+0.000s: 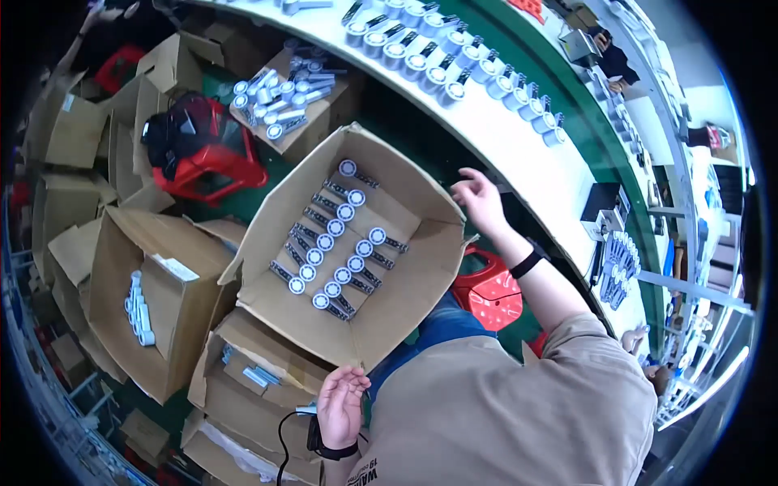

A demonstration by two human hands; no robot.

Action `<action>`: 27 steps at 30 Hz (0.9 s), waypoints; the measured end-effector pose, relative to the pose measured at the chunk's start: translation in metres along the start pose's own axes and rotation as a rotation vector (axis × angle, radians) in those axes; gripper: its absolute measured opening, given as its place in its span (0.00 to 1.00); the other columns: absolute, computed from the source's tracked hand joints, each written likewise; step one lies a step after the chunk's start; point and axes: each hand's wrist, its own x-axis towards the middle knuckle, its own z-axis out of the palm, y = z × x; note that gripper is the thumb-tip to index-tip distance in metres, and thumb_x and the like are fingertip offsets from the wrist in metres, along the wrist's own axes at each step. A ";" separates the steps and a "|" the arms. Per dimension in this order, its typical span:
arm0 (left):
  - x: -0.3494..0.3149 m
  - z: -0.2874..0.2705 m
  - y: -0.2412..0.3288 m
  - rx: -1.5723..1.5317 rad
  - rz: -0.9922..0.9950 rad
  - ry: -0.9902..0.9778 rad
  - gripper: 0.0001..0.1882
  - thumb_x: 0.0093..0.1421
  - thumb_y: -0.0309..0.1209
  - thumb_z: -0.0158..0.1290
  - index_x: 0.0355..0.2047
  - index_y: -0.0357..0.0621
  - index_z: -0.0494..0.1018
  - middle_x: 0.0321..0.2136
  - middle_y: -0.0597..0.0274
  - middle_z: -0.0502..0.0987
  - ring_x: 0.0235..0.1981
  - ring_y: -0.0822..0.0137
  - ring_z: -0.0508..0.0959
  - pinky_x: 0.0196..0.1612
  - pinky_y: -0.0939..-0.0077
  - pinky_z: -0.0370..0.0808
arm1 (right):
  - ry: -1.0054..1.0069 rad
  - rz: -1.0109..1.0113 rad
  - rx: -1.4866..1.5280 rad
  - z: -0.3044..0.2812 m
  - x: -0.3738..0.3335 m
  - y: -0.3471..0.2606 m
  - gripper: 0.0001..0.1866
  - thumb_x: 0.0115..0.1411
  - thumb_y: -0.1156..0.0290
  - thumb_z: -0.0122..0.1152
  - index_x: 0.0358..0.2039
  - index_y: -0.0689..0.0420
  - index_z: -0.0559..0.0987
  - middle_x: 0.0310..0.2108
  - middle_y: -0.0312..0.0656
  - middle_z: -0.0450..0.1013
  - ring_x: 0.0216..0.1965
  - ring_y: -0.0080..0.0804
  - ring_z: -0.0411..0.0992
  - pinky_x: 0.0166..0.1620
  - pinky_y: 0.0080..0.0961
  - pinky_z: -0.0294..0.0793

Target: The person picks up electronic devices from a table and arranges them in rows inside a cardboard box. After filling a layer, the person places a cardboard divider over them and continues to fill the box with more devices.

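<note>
A large open cardboard box (267, 301) stands in front of me. Inside it, in slanting rows, lie several grey devices (325, 242) with round, vented heads and dark patterned handles, much like small hair dryers. My right hand (480, 202) hovers by the box's right corner, between it and the white table, fingers partly stretched and apart, with nothing visible in it. Close to the box's near edge is my left hand (342, 403), palm turned up and fingers loosely bent, nothing visible in it. Both wrists wear a black band.
The long white table (519, 154) carries rows of similar devices (435, 78). More lie heaped on a carton (285, 91) at the back left. Other open boxes (186, 324) crowd the left. Red stools (490, 296) stand beside me and behind the boxes. A co-worker's hand (620, 85) shows far right.
</note>
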 end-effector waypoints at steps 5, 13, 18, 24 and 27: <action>-0.004 0.076 -0.012 0.091 0.027 -0.037 0.13 0.63 0.25 0.42 0.47 0.34 0.67 0.40 0.49 0.74 0.40 0.60 0.75 0.46 0.67 0.72 | 0.568 -0.100 -0.767 -0.221 0.100 0.012 0.28 0.54 0.62 0.61 0.53 0.62 0.68 0.41 0.53 0.73 0.42 0.45 0.73 0.48 0.36 0.71; 0.014 0.158 -0.053 0.139 -0.012 0.125 0.12 0.63 0.25 0.43 0.45 0.34 0.67 0.39 0.51 0.74 0.38 0.62 0.75 0.45 0.69 0.73 | 0.305 -0.126 -1.311 -0.313 0.184 0.032 0.39 0.50 0.48 0.64 0.57 0.57 0.66 0.54 0.56 0.63 0.58 0.53 0.59 0.58 0.39 0.63; 0.021 0.152 -0.067 0.111 -0.012 0.244 0.11 0.63 0.23 0.43 0.45 0.32 0.67 0.39 0.50 0.74 0.38 0.63 0.76 0.45 0.70 0.74 | 0.203 -0.177 -1.239 -0.324 0.210 0.053 0.38 0.52 0.45 0.61 0.58 0.54 0.65 0.54 0.54 0.64 0.57 0.49 0.61 0.58 0.39 0.62; 0.022 0.137 -0.070 0.136 0.002 0.343 0.11 0.63 0.26 0.44 0.44 0.35 0.67 0.38 0.52 0.74 0.37 0.64 0.75 0.45 0.71 0.73 | 0.212 -0.340 -1.303 -0.325 0.224 0.081 0.37 0.54 0.43 0.58 0.58 0.52 0.66 0.51 0.51 0.67 0.54 0.46 0.64 0.56 0.39 0.63; 0.025 0.127 -0.074 0.115 0.002 0.366 0.11 0.63 0.26 0.44 0.45 0.35 0.67 0.38 0.52 0.74 0.37 0.64 0.75 0.45 0.71 0.73 | 0.202 -0.134 -1.240 -0.313 0.221 0.075 0.37 0.54 0.43 0.57 0.58 0.52 0.66 0.46 0.51 0.71 0.51 0.45 0.68 0.54 0.38 0.64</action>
